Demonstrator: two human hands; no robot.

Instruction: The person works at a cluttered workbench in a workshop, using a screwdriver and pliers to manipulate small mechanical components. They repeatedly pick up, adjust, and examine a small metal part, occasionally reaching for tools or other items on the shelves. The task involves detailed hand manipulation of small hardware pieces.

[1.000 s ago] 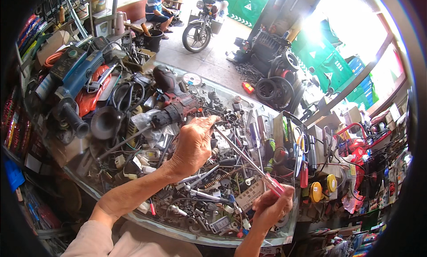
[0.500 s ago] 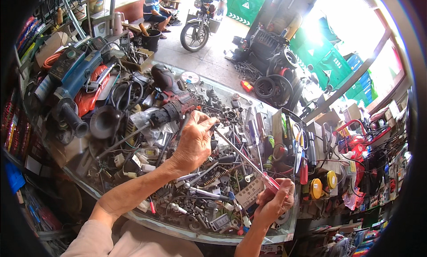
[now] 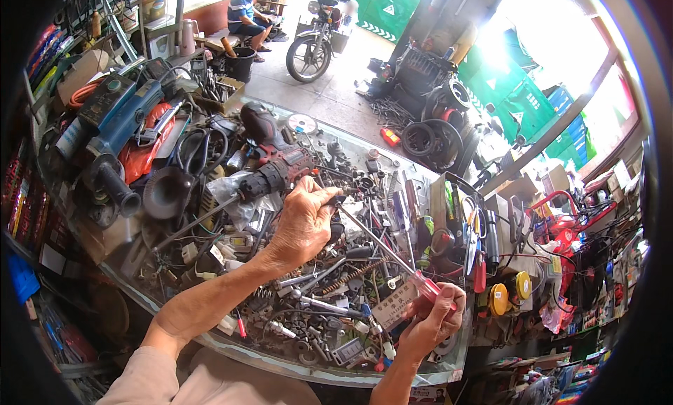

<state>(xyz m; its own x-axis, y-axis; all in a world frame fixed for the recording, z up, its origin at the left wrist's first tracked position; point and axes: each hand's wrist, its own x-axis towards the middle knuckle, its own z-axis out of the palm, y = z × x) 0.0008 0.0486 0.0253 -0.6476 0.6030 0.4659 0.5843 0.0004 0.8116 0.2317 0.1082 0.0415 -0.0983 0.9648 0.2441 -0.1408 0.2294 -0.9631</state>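
Over the cluttered bench, my right hand [image 3: 432,319] is wrapped round the red handle of a long screwdriver [image 3: 425,284]. Its metal shaft slants up and left to the fingers of my left hand [image 3: 303,221]. Thumb and forefinger there pinch a small dark piece [image 3: 338,200] at the screwdriver's tip. What kind of piece it is, and whether the tip sits inside it, I cannot make out. Just beyond my left hand lies a red and black cordless drill [image 3: 284,168]. Loose screws, springs and fittings lie beneath both hands.
A blue angle grinder [image 3: 126,118] lies at the left of the glass-topped bench [image 3: 280,366]. Scissors [image 3: 471,219] and other tools stand in a box at the right. Beyond are tyres [image 3: 443,140], a motorcycle [image 3: 309,55] and a seated person [image 3: 245,19].
Both hands stay almost where they were, with the screwdriver still between them. The left fingers have shifted slightly, and more of the small dark piece shows at the tip.
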